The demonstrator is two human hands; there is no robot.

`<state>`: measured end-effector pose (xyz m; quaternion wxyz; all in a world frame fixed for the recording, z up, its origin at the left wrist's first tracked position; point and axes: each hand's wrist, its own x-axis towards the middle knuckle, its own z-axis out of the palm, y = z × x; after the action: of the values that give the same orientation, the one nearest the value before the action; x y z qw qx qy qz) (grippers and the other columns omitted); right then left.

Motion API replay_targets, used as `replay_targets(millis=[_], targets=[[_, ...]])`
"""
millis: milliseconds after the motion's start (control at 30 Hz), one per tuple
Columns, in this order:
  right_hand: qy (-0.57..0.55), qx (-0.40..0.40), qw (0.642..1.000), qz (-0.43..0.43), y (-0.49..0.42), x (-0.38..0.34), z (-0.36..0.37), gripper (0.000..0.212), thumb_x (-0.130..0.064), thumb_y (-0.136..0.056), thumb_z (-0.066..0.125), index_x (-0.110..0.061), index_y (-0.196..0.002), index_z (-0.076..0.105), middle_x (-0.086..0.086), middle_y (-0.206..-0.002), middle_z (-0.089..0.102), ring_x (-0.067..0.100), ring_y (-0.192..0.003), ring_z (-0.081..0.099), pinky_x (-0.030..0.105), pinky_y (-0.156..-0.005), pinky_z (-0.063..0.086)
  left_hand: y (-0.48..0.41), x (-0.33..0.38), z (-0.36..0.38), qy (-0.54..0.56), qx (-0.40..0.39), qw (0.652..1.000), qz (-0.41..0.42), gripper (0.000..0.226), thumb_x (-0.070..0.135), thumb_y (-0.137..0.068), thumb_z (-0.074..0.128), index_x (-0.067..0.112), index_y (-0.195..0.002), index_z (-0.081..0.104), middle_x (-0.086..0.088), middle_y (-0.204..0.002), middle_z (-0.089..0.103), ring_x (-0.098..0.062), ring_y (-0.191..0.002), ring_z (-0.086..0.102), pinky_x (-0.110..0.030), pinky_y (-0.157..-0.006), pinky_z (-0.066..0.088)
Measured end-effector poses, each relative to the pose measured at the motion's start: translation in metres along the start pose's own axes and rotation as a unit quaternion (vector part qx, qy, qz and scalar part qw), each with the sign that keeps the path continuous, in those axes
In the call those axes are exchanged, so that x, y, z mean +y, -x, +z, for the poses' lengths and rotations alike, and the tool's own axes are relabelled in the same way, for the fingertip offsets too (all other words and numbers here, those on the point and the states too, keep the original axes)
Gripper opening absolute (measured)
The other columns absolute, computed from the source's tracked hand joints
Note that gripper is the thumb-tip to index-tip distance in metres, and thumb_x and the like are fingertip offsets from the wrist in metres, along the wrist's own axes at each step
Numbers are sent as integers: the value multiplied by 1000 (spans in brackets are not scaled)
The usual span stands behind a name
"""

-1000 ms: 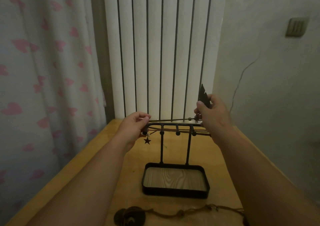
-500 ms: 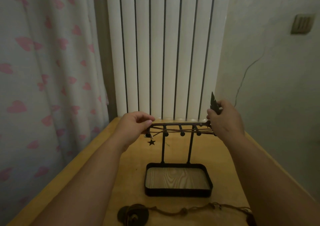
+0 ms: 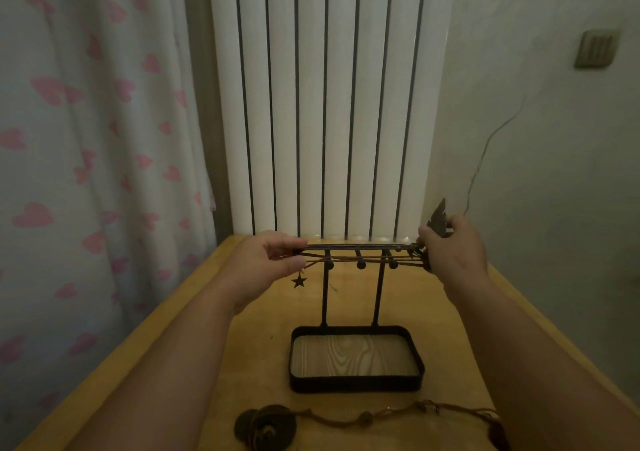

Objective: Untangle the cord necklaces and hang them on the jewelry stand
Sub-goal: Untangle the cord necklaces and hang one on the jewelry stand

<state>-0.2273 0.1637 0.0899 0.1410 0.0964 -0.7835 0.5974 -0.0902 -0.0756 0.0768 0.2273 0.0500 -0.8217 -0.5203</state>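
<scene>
Wooden table (image 3: 446, 315); both hands lower than before, cord (image 3: 363, 260) along stand (image 3: 356, 378).

wooden table (image 3: 446, 315) abuts a white ribbed radiator (image 3: 329, 104). heart-print curtain (image 3: 86, 139) at left; plaster wall (image 3: 540, 173) with switch plate (image 3: 596, 48) at right. lighting dim.

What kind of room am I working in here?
Likely a home bedroom or living space: a heart-print curtain, a white column radiator behind the wooden table, and a plastered wall with a wall switch.
</scene>
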Motion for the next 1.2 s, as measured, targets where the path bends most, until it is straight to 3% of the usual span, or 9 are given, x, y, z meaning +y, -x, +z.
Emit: replay_targets(millis=[133, 233, 467, 533, 600, 733, 867, 1067, 1200], targets=[[-99, -13, 990, 101, 2, 7, -1, 33, -25, -94, 60, -12, -123, 53, 7, -95, 58, 19, -78, 55, 31, -57, 48, 1, 0, 3, -28, 37, 999, 16, 30, 11, -88, 70, 26, -113, 72, 7, -105, 69, -8, -101, 64, -31, -92, 53], [-214, -22, 958, 188, 6, 8, -3, 24, -23, -95, 61, -10, -114, 56, 9, -96, 58, 18, -76, 53, 26, -56, 45, 2, 0, 5, -36, 65, 997, 24, 28, 12, -87, 72, 24, -111, 74, 7, -101, 69, -7, -96, 64, -29, -90, 54], [-488, -44, 807, 330, 19, 15, -11, 15, -10, -91, 59, -3, -103, 64, 7, -99, 62, 14, -83, 57, 19, -65, 47, 4, 0, 12, -31, 110, 993, 27, 22, 12, -84, 75, 29, -99, 75, 8, -96, 71, -8, -92, 66, -23, -81, 52], [-543, -23, 758, 361, 25, 14, -13, 12, -14, -93, 58, -6, -100, 62, 7, -99, 66, 15, -87, 62, 19, -68, 50, 5, 0, 13, -30, 115, 993, 21, 22, 12, -85, 74, 25, -102, 75, 7, -97, 72, -9, -93, 66, -25, -82, 53], [-565, -7, 731, 382, 30, 17, -13, 16, -15, -92, 59, -7, -106, 62, 7, -98, 68, 15, -87, 64, 20, -66, 51, 5, -1, 15, -26, 117, 993, 16, 22, 13, -85, 74, 24, -103, 76, 7, -97, 72, -9, -93, 66, -27, -83, 54], [-571, -12, 707, 417, 37, 24, -9, 22, -15, -90, 62, -3, -108, 62, 7, -99, 64, 11, -79, 60, 18, -64, 51, 7, -1, 19, 5, 134, 991, 4, 21, 13, -86, 73, 22, -105, 76, 6, -97, 73, -9, -93, 66, -23, -78, 53], [-590, 2, 681, 434, 44, 25, -9, 18, -11, -88, 66, -3, -104, 62, 11, -102, 61, 10, -77, 58, 14, -73, 53, 12, -1, 29, 35, 181, 983, -2, 20, 14, -88, 71, 22, -106, 74, 10, -96, 71, -2, -92, 63, -14, -71, 46], [-523, 16, 728, 442, 48, 32, -10, 11, -15, -90, 63, -9, -100, 65, 12, -106, 64, 23, -93, 63, 26, -85, 55, 16, -3, 38, 53, 220, 974, 3, 20, 17, -89, 71, 22, -108, 72, 12, -97, 70, -2, -95, 62, -15, -74, 46], [-501, 4, 754, 425, 50, 37, -10, 13, -12, -92, 58, -6, -102, 64, 13, -108, 67, 28, -95, 63, 32, -87, 54, 19, -5, 39, 76, 221, 972, 16, 18, 22, -92, 66, 19, -109, 72, 6, -99, 71, -10, -98, 64, -22, -78, 50]])
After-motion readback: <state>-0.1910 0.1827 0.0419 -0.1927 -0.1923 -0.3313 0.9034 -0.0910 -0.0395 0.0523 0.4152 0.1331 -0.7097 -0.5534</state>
